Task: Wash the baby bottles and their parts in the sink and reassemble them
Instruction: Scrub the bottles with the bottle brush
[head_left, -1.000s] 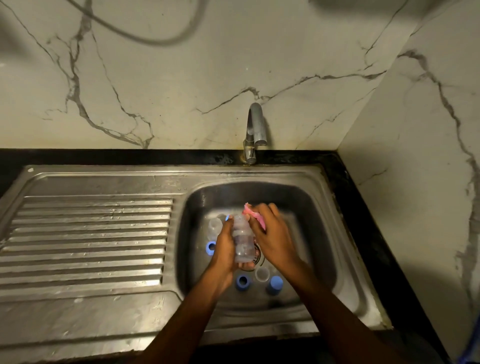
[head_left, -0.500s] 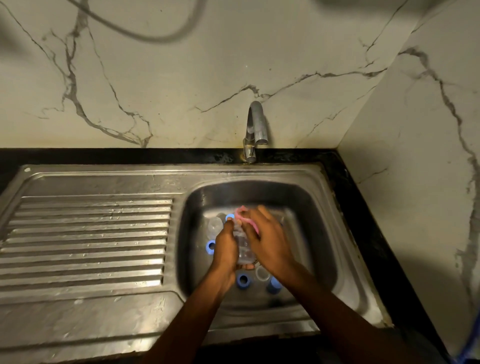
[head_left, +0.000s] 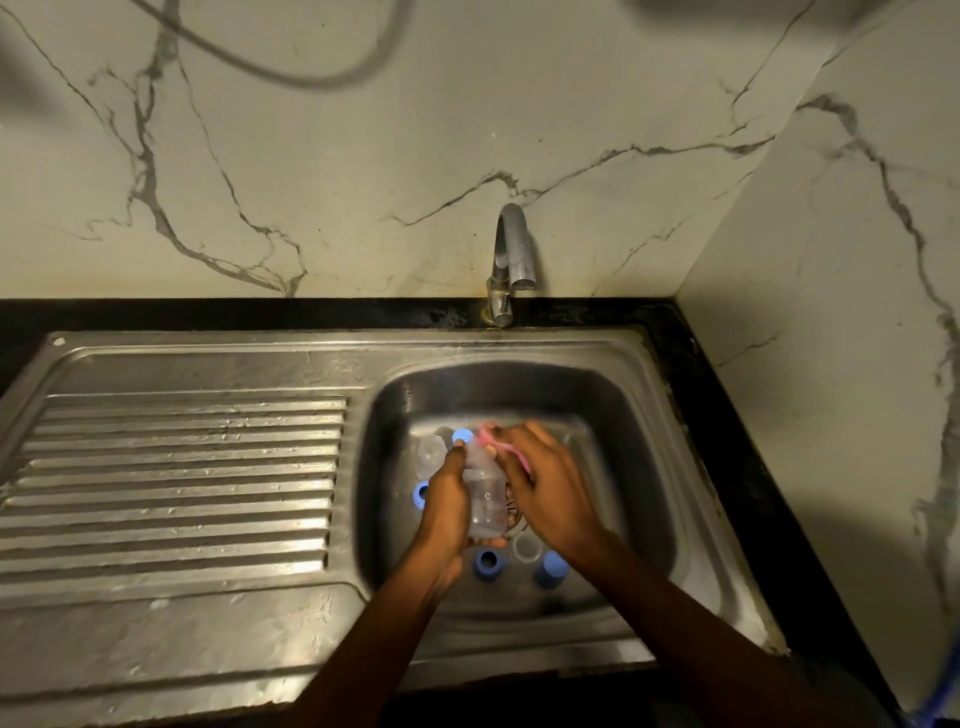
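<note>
Over the steel sink basin (head_left: 613, 415), my left hand (head_left: 447, 499) grips a clear baby bottle (head_left: 485, 499), its mouth pointing away from me. My right hand (head_left: 550, 488) holds a pink scrubber (head_left: 493, 441) against the bottle's top end. On the basin floor lie blue screw rings (head_left: 488, 564) (head_left: 421, 493) (head_left: 461, 435), a blue cap (head_left: 550, 569), a clear cap (head_left: 431, 454) and a clear round part (head_left: 527, 548). The drain is partly hidden behind the bottle.
A steel tap (head_left: 511, 260) stands behind the basin with no water running. The ribbed drainboard (head_left: 182, 478) stretches to the left. A black counter edge (head_left: 727, 415) and marble walls close in at the back and right.
My right hand has slid the pink scrubber left and slightly down along the bottle's top. The left hand and bottle have stayed nearly in place.
</note>
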